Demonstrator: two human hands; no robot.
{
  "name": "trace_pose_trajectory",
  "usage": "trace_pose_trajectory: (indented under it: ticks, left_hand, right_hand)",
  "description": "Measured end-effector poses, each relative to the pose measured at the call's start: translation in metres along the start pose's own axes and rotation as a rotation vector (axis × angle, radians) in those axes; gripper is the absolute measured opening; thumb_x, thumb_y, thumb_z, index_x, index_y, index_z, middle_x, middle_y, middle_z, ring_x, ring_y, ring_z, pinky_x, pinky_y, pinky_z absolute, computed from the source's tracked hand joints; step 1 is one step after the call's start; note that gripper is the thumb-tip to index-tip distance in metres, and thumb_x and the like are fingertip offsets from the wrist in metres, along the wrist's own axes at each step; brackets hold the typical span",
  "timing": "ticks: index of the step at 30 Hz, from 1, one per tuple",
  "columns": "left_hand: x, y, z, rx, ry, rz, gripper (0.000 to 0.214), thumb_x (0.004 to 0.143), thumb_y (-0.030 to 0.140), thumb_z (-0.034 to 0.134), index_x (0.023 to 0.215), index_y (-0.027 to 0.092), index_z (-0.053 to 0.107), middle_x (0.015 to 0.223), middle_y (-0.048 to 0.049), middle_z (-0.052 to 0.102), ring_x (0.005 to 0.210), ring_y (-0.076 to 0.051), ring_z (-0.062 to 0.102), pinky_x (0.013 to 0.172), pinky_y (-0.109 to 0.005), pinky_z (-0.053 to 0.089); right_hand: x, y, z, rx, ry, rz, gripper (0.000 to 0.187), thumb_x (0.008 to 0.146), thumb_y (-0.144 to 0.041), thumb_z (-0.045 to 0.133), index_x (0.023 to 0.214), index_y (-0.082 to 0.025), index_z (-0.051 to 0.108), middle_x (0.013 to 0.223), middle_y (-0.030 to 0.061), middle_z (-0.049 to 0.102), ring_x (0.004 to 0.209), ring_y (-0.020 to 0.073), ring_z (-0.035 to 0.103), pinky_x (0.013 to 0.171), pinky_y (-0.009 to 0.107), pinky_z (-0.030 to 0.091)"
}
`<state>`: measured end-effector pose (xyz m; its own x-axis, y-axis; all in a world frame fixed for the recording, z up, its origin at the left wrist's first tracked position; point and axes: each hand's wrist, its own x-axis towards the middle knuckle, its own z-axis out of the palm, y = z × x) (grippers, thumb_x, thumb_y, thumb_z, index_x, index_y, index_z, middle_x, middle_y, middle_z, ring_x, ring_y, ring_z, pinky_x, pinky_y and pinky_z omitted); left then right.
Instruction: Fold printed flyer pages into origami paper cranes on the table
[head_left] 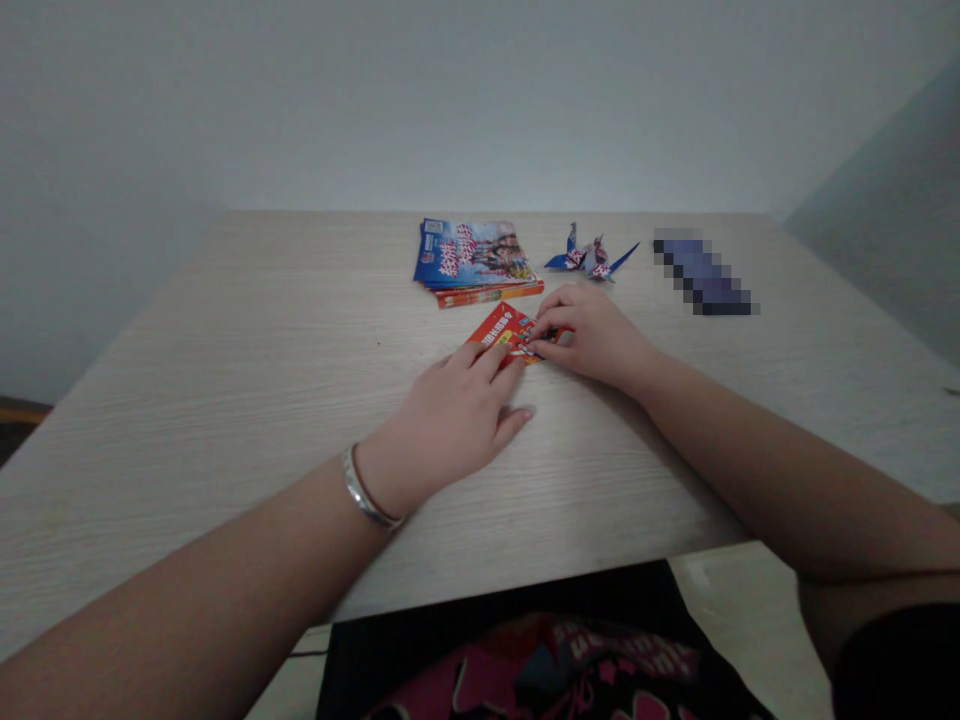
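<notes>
A small red printed paper (496, 324), which looks folded, lies on the table between my two hands. Across its near left part my left hand (463, 412) is laid, fingers stretched out and pressing it down, thumb apart on the table. At the paper's right corner, my right hand (592, 335) has its fingers bent together in a pinch on it. That corner is partly hidden by these fingers. Just beyond the right hand stand folded blue-and-white paper cranes (589, 258), touching or nearly touching each other.
A stack of blue printed leaflets (476, 252) lies past the paper, with an orange folded strip (491, 294) along its near edge. At the back right is a blurred-out dark blue flat object (701, 272). The pale wooden table (247, 330) meets a wall behind.
</notes>
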<state>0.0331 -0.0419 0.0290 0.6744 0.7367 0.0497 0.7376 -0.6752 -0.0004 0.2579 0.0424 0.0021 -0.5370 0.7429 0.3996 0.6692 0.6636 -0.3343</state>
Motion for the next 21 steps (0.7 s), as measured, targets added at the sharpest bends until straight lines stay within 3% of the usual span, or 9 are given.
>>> trace_pose_trajectory:
  ticks: [12, 16, 21]
  left_hand:
    - [0.001, -0.004, -0.002, -0.041, -0.058, 0.000, 0.052, 0.106, 0.041, 0.048, 0.144, 0.007, 0.060, 0.153, -0.0231, 0.055, 0.139, -0.039, 0.053, 0.117, -0.054, 0.047]
    - [0.001, -0.004, -0.003, -0.043, -0.062, -0.007, 0.049, 0.107, 0.038, 0.047, 0.143, 0.008, 0.061, 0.152, -0.0220, 0.057, 0.137, -0.038, 0.055, 0.114, -0.054, 0.049]
    - [0.001, -0.005, -0.003, -0.034, -0.058, -0.001, 0.050, 0.107, 0.036, 0.046, 0.145, 0.008, 0.059, 0.152, -0.0214, 0.057, 0.141, -0.038, 0.052, 0.117, -0.053, 0.047]
  right_hand:
    - [0.002, 0.004, 0.009, 0.005, -0.107, 0.081, 0.024, 0.080, -0.045, 0.084, 0.088, -0.023, 0.078, 0.098, 0.0070, 0.078, 0.098, 0.0269, 0.067, 0.094, 0.042, 0.047]
    - [0.005, 0.001, 0.005, -0.037, -0.153, 0.108, 0.026, 0.080, -0.046, 0.085, 0.090, -0.023, 0.079, 0.101, 0.0092, 0.077, 0.102, 0.0296, 0.068, 0.095, 0.044, 0.047]
    - [0.005, 0.010, -0.009, -0.029, -0.232, 0.155, 0.029, 0.077, -0.043, 0.086, 0.091, -0.020, 0.077, 0.098, 0.0075, 0.075, 0.093, 0.0242, 0.066, 0.083, 0.036, 0.047]
